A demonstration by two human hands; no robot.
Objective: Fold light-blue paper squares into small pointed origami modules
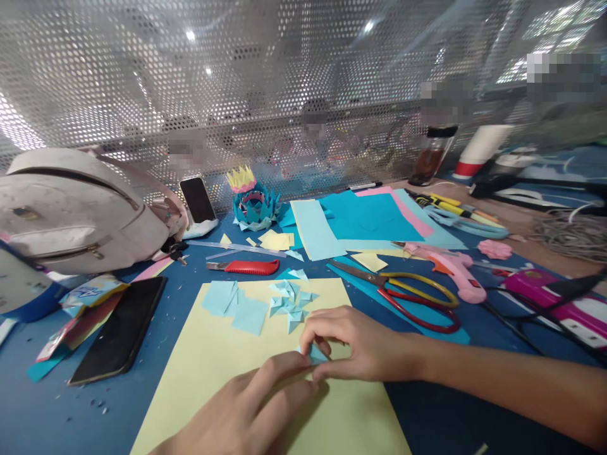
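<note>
Between the fingertips of both hands is a small light-blue piece of folded paper, just above a yellow sheet. My right hand pinches it from the right with thumb and forefinger. From the lower left my left hand meets it, its fingertips closed on the paper's left edge and partly hiding it. Beyond the hands lie several folded light-blue pieces in a loose cluster. Flat light-blue paper squares rest to their left on the same sheet.
Scissors, a pink glue gun and a red utility knife lie behind the sheet. A black phone is at left, before a pale backpack. At the back stand a blue paper flower and stacked coloured paper.
</note>
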